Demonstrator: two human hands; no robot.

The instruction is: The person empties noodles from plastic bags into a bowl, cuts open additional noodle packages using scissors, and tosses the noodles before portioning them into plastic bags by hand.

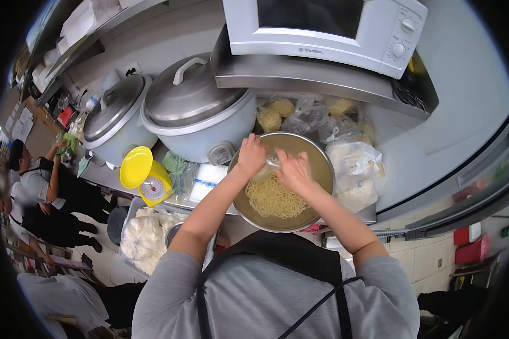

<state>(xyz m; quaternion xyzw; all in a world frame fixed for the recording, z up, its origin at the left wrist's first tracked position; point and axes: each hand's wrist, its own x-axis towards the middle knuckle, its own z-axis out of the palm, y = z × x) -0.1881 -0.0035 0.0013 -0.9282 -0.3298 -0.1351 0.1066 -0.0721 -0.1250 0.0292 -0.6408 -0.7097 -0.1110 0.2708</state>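
Note:
A large round metal bowl (327,195) stands at the counter's front edge, with a heap of thin yellow noodles (277,198) in it. Over the bowl's far half, my left hand (253,153) and my right hand (294,170) are close together. Between them is a clear plastic bag (273,160), and the fingers of both hands are closed on it. Part of the bag is hidden by the fingers. Bags of more noodles (270,120) lie behind the bowl, and a white plastic bag (353,161) lies to its right.
Two large lidded cookers (201,138) stand at the back left, beside a yellow scale (154,185). A microwave (322,48) sits on a raised metal shelf (300,79). A bin of white bagged food (144,234) is lower left. Several people (39,186) stand at the far left.

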